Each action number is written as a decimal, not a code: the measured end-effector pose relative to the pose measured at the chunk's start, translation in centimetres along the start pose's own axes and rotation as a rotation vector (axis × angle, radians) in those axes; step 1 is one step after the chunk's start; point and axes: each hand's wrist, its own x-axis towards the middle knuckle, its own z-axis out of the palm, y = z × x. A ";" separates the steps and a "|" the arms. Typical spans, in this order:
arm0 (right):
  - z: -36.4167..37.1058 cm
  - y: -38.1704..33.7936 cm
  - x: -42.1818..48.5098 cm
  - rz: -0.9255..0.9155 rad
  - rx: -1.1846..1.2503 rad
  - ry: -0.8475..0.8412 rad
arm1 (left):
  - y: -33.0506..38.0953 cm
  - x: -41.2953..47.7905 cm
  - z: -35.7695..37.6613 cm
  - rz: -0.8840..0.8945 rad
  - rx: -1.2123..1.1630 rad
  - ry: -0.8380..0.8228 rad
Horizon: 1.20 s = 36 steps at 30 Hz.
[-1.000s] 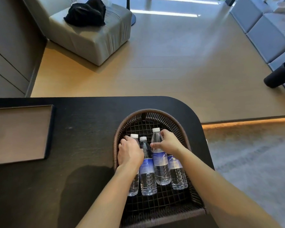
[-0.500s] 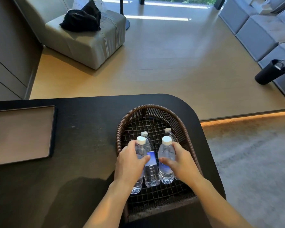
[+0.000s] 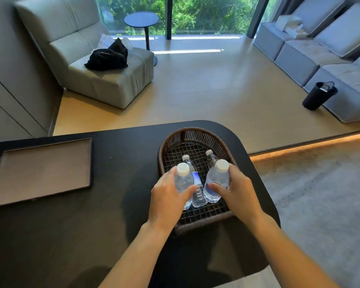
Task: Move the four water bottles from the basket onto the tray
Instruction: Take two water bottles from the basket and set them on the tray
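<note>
**Wicker basket, two bottles in your grip, two lying inside**

Woven brown wicker forms the basket (image 3: 197,135), which sits on the dark table (image 3: 116,159) right in front of you. Your left hand (image 3: 167,199) is wrapped around the left bottle (image 3: 183,179), thumb curled across its clear body, white cap pointing up. Your right hand (image 3: 240,194) is closed the same way on the right bottle (image 3: 218,178), also roughly upright. Both bottles are above the basket's mesh floor; you cannot tell whether their bases touch it. Between your hands a third bottle (image 3: 193,179) with a blue label lies on the mesh, cap away from you. The fourth bottle (image 3: 211,157) lies beyond your right-hand bottle, mostly hidden by it. Your tray (image 3: 42,171), brown inside a dark rim, rests on the same table well to the left of the basket
</note>
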 end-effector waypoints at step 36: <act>28.3 -28.7 -1.6 -0.191 0.074 -0.285 | -20.6 -3.2 -34.5 -0.244 0.105 0.343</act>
